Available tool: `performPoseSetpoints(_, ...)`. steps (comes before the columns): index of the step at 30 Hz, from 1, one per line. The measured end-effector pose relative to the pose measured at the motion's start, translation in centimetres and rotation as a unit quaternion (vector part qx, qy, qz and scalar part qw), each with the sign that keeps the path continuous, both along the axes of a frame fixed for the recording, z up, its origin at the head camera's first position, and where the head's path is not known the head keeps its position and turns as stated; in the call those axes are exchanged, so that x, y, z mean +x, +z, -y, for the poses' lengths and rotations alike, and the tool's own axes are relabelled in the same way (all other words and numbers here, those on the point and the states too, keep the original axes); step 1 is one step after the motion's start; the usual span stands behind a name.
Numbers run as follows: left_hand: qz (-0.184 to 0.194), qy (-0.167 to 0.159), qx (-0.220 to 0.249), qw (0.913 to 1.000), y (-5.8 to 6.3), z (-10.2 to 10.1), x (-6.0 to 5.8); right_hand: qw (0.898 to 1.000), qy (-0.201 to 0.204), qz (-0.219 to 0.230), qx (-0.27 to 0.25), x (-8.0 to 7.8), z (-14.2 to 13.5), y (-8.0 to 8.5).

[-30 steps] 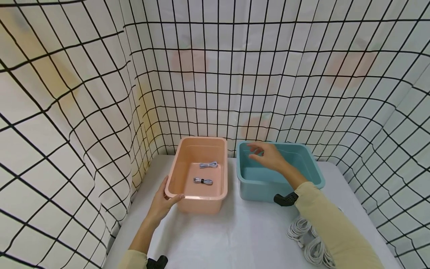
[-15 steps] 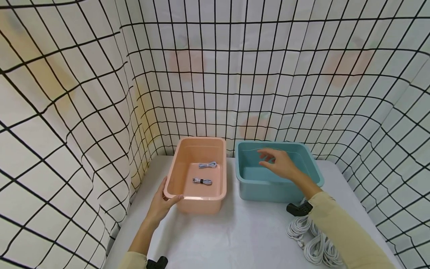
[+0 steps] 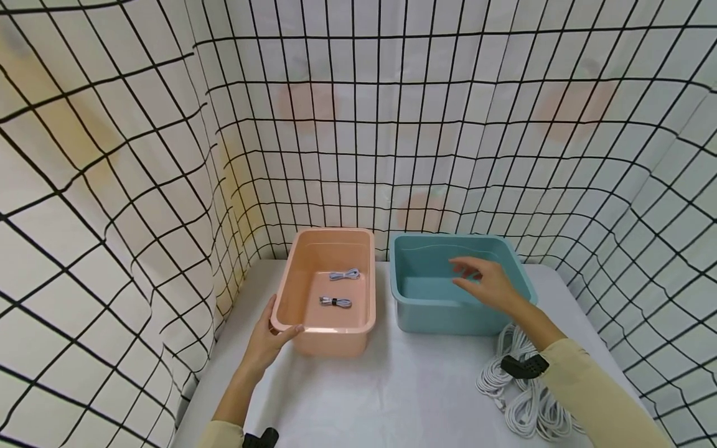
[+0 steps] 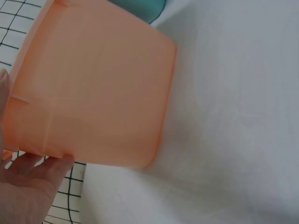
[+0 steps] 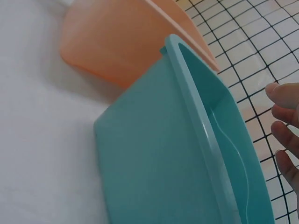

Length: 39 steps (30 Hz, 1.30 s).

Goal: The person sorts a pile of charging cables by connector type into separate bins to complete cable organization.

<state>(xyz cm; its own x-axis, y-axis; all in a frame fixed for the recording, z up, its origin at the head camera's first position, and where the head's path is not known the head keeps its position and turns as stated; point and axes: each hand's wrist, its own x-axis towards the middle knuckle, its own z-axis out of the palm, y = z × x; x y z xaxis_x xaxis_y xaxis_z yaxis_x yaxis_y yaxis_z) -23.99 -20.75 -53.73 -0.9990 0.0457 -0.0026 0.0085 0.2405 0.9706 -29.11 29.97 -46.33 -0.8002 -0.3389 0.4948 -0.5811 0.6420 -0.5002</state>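
A peach plastic bin [image 3: 336, 341] stands on the left of the white table. My left hand [image 3: 266, 341] grips its near left corner, thumb on the rim and fingers along the outer wall; the left wrist view shows the fingertips [image 4: 63, 163] against the wall. Two small bundled cables lie inside: a pale one [image 3: 344, 274] at the back and one with a dark band [image 3: 335, 302] in front. My right hand [image 3: 487, 283] hovers over the right part of a teal bin [image 3: 448, 317], fingers loosely bent, holding nothing. The right wrist view shows it apart from the teal rim.
Coiled white cables [image 3: 532, 398] lie on the table [image 3: 386, 398] at the right front, partly hidden by the right forearm. Black netting [image 3: 358, 137] over white sheeting rises behind the bins and on both sides. A narrow gap separates the two bins.
My right hand has drawn back to the right and slightly down over the teal bin, uncovering more of the white cables. My left hand keeps its hold on the peach bin.
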Motion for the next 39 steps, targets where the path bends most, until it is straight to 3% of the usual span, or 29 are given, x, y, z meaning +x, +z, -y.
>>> performPoseSetpoints(6,-0.005,-0.006,0.012,0.9999,-0.2,0.1,0.0,1.0,-0.004,-0.006,0.007,1.7,-1.2,-0.1)
performPoseSetpoints(12,-0.003,-0.006,0.015,0.9999,-0.3,0.2,0.1,0.999,-0.043,-0.013,0.026,3.7,-3.2,-0.2)
performPoseSetpoints(24,0.001,-0.005,0.013,0.9999,0.0,0.3,0.1,0.997,-0.07,-0.039,0.023,6.2,-6.6,-1.7)
performPoseSetpoints(34,0.0,-0.006,0.015,0.9999,-0.1,0.1,0.1,0.994,-0.112,-0.012,0.003,9.2,-9.1,-3.8)
performPoseSetpoints(39,0.0,-0.006,0.012,0.9999,-0.1,0.0,0.1,0.988,-0.151,0.028,0.004,10.4,-10.7,-5.0)
